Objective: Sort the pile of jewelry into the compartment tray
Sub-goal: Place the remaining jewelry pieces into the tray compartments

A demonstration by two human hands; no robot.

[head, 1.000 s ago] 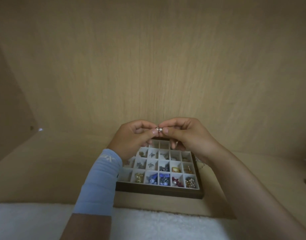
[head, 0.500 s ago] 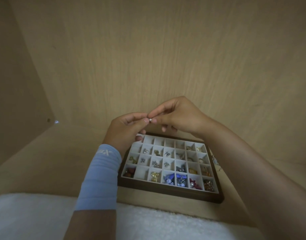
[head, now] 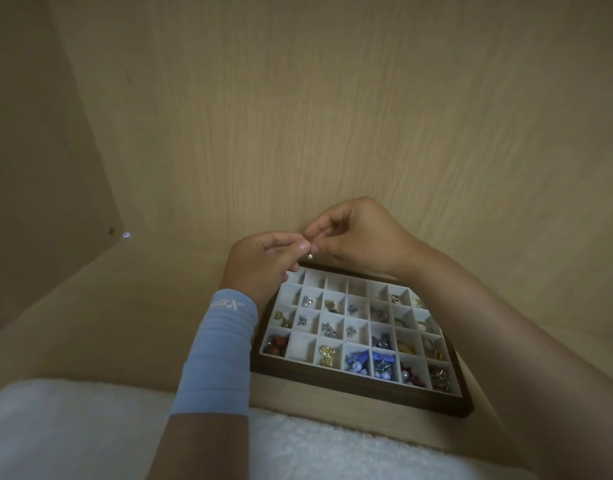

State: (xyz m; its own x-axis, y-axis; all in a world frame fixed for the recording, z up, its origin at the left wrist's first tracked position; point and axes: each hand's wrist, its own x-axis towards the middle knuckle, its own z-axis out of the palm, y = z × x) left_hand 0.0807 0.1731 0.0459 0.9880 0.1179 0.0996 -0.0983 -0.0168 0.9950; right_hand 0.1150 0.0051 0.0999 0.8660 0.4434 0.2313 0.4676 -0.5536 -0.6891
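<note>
cloth: white fleecy cloth [head: 73, 438] across the near edge, cut off by the frame at the bottom and left
left arm: comes in from the near edge and runs far; light-blue sleeve [head: 218, 355] on the forearm; white print near the wrist, not legible
right arm: bare, enters from the near right, lies across the tray's right side
tray: compartment tray [head: 350, 384], dark wood rim, pale grid inside, flat on the tan shelf floor [head: 125, 323]
tray axis: long axis left-right, skewed so the right end sits nearer
tray hidden parts: far right corner and right rim behind the right forearm; far left corner under the left hand
tray contents: red beads [head: 276, 344] in the near left cell, gold bits [head: 327, 355] two cells to their right, blue pieces [head: 357, 363] next right; silver and gold bits further in, too small to identify; far row mostly bare
left hand [head: 260, 261]: above the tray's far left corner, thumb and forefinger pinched on the bead piece, other fingers curled under
right hand [head: 362, 237]: just right of the left, fingertips meeting it, thumb and forefinger pinched on the same piece, other fingers curled
bead piece [head: 310, 256]: small pale round bead with a glint, held in the air just below the meeting fingertips, over the tray's far rim
bead piece axis: cannot tell, too small and half covered by fingertips
back panel [head: 333, 116]: wood grain, fills the far view
left panel [head: 28, 168]: small hole [head: 111, 231] near its lower corner, bright spot [head: 126, 234] beside it
</note>
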